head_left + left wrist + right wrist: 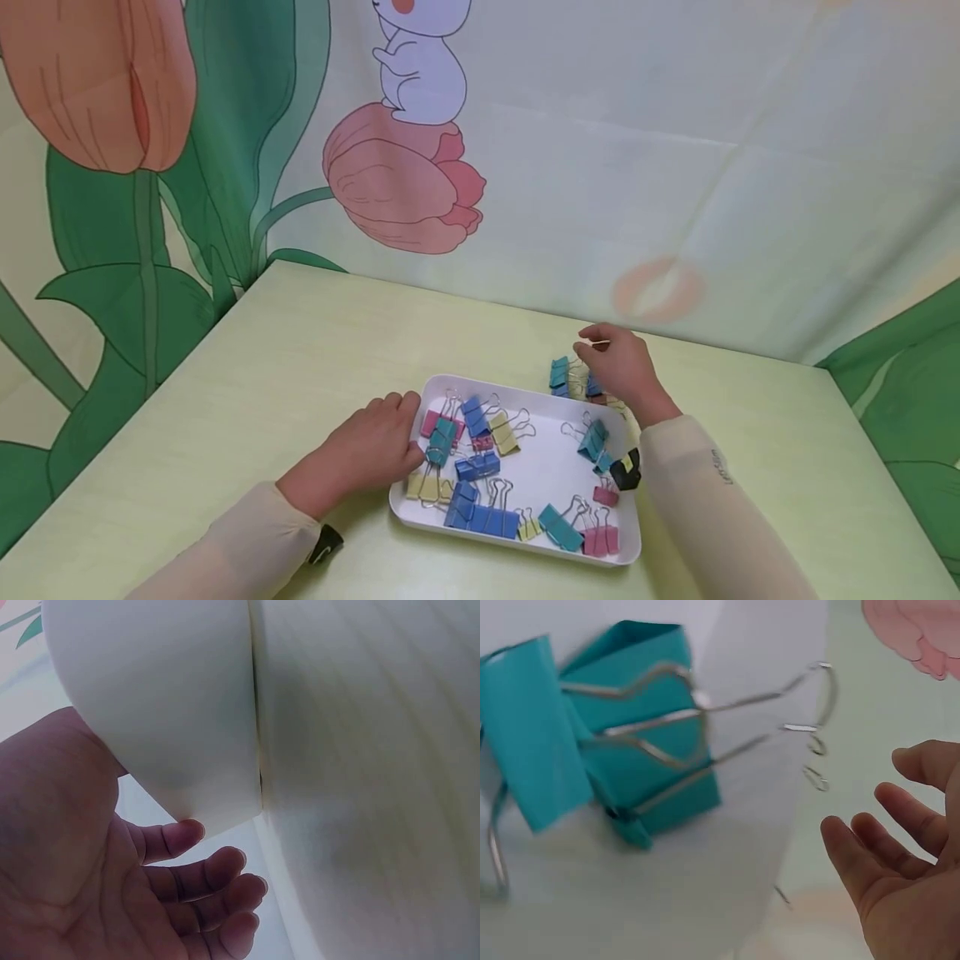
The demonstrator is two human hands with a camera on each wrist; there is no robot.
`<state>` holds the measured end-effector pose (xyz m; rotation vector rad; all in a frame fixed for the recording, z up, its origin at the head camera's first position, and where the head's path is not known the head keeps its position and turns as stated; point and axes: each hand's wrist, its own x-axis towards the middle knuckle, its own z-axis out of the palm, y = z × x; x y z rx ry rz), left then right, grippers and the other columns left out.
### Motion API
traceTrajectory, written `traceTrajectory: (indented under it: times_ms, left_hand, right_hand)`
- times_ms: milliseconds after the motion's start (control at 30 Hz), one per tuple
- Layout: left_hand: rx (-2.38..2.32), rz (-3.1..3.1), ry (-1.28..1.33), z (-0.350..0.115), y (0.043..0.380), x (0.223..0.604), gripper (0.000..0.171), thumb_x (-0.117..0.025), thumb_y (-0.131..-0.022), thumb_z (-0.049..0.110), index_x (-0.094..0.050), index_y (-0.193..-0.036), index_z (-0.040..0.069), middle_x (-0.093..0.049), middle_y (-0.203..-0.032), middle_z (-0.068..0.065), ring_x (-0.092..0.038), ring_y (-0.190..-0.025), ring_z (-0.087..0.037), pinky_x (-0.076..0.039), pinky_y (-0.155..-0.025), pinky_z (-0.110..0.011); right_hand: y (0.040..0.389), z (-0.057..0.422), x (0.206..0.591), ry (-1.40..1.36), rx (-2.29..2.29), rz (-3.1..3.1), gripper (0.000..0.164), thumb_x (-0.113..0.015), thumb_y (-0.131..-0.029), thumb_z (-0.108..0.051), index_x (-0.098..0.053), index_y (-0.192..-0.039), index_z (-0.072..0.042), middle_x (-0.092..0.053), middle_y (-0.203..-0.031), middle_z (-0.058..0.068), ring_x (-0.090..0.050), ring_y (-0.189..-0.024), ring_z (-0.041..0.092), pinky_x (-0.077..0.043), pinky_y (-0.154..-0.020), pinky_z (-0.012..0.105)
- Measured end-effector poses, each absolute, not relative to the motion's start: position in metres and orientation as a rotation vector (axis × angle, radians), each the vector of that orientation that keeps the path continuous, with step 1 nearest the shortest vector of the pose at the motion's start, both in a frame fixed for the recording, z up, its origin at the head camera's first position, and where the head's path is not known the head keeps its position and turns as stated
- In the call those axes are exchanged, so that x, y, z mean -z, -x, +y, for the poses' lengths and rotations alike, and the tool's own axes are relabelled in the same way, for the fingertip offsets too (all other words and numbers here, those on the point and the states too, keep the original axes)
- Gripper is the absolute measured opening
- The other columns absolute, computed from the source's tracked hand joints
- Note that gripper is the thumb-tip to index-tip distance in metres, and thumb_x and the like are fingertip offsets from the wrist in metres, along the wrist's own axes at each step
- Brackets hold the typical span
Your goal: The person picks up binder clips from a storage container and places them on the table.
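A white tray (551, 467) holds several binder clips in blue, teal, yellow and pink, with wire handles. At its left side, my left hand (367, 442) holds the rim. In the left wrist view the fingers of that left hand (90, 877) bend at the outer wall of the tray (172, 705); the thumb is hidden. My right hand (618, 367) hovers over a small group of clips behind the tray, among them a teal clip (559, 371). Its fingers (851, 855) are loosely bent and apart, with nothing between them. Large teal clips (649, 682) show close in the right wrist view.
The pale table (300, 367) reaches to a fabric backdrop (675, 167) printed with tulips and a white animal. A black band-like piece (626, 469) at the right wrist overlaps the tray's right rim. Another black piece (326, 544) is under the left wrist.
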<state>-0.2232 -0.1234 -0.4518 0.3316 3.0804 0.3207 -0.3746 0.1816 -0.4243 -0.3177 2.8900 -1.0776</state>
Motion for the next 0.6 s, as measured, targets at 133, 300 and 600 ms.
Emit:
traceTrajectory:
  times_ms: [133,300,600]
  left_hand:
    - [-0.319,3.08,-0.341,-0.123,0.223,0.451,0.036,-0.058,-0.083,0.023,-0.047,-0.108,0.0,-0.047,-0.084,-0.007,-0.044,-0.073,-0.022,-0.042,-0.066,-0.035]
    - [-0.306,3.086,-0.354,-0.123,0.223,0.45,0.035,-0.057,-0.082,0.022,-0.047,-0.107,-0.001,-0.047,-0.083,-0.008,-0.044,-0.073,-0.023,-0.042,-0.066,-0.035]
    - [-0.3,3.089,-0.353,-0.122,0.223,0.45,0.035,-0.057,-0.082,0.022,-0.047,-0.106,-0.001,-0.047,-0.083,-0.008,-0.044,-0.072,-0.023,-0.042,-0.066,-0.037]
  right_hand:
    - [0.366,0.186,0.413,0.351,1.046,2.904,0.039,-0.056,-0.095,-0.034,-0.058,-0.127,-0.012,-0.055,-0.136,0.013,-0.051,-0.128,0.033,-0.046,-0.097,0.05]
    - [0.348,0.191,0.402,0.438,1.026,2.901,0.038,-0.059,-0.094,-0.033,-0.059,-0.127,-0.014,-0.056,-0.134,0.01,-0.054,-0.125,0.032,-0.046,-0.098,0.049]
    - [0.301,0.192,0.387,0.597,1.003,2.821,0.039,-0.064,-0.091,-0.03,-0.059,-0.129,-0.021,-0.056,-0.133,0.005,-0.062,-0.114,0.031,-0.054,-0.09,0.042]
